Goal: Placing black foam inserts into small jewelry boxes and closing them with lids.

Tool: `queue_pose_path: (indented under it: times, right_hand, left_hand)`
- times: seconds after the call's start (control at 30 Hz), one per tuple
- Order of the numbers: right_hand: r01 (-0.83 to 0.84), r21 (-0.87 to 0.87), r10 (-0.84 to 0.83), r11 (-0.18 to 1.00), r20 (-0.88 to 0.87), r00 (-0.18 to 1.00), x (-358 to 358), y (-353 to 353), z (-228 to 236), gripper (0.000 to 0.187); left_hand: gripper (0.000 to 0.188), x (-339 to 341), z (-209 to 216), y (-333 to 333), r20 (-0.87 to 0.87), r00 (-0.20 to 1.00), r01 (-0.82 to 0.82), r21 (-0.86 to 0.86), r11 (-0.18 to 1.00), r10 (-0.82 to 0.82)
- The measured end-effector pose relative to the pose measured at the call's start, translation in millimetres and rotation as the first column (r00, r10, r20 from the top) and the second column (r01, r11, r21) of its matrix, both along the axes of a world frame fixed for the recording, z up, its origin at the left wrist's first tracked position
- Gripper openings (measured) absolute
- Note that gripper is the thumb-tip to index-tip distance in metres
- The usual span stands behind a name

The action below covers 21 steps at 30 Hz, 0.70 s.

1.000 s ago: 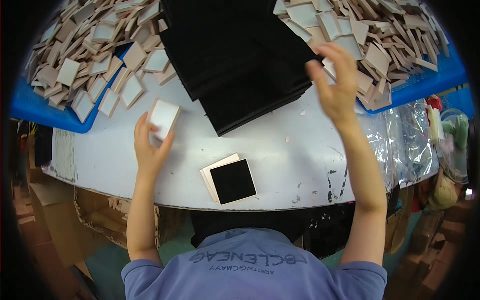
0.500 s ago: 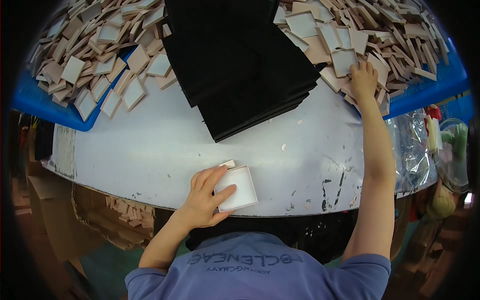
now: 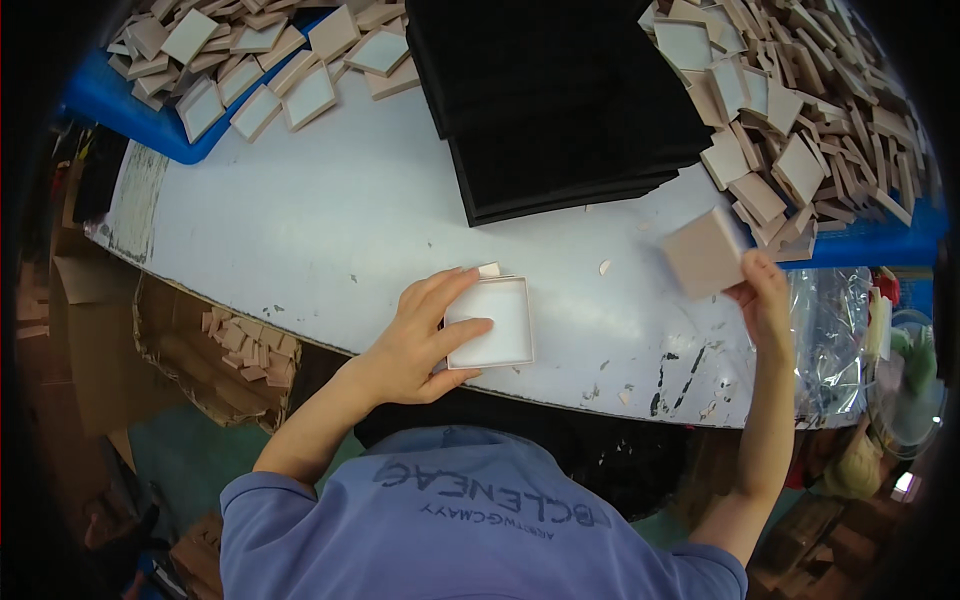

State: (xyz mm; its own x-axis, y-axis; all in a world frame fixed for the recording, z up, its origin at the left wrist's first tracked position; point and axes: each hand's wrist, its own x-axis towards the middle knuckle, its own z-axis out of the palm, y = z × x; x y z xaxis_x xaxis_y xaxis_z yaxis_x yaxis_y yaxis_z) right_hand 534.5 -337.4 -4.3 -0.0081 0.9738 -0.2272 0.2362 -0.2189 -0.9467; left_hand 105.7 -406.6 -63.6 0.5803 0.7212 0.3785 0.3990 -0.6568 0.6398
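Note:
Near the table's front edge my left hand (image 3: 425, 330) grips a small square box part (image 3: 505, 335) with a white inside, its thumb over the inner face. Behind that part, a small pale piece (image 3: 488, 270) sticks out by my fingertips. At the right, my right hand (image 3: 765, 290) holds a square pinkish-beige box part (image 3: 703, 253) by its edge, raised over the table with its plain face showing. Beyond it lies a heap of similar box parts (image 3: 800, 165).
Folded black cloth-like sheets (image 3: 560, 130) are stacked at the back middle of the white table (image 3: 260, 230). Blue baskets (image 3: 125, 118) heaped with box parts stand at both back corners. Clear plastic bags (image 3: 830, 340) lie at the right edge. Below left, a cardboard carton (image 3: 180, 360) holds small pieces.
My right hand has drawn back from the right-hand heap and carries a box part toward me. The left hand keeps its hold on its part. The whole view has shifted.

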Motion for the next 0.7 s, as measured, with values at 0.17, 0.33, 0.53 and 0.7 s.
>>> queue_pose_path:
  times: [0.17,0.33,0.53,0.7]
  right_hand:
    - [0.05,0.306,-0.205,0.951,0.502,0.84,1,1,-20,0.022]
    - [-0.448,0.767,-0.257,0.46,0.598,0.76,-127,43,52,0.029]
    - [-0.567,0.592,-0.397,0.573,0.806,0.439,-166,117,51,0.019]
    - [-0.469,0.841,-0.5,0.268,0.538,0.679,-166,93,51,0.005]
  left_hand:
    - [0.047,3,3,1,-0.063,0.998,0.003,0.041,0.999,0.0]
    - [0.044,-1,4,-7,-0.082,0.995,-0.05,0.03,0.998,0.053]
    - [0.042,4,4,-10,0.0,0.995,-0.1,0.01,0.995,0.1]
    - [0.046,0,5,-11,-0.028,0.992,-0.122,0.036,0.992,0.123]
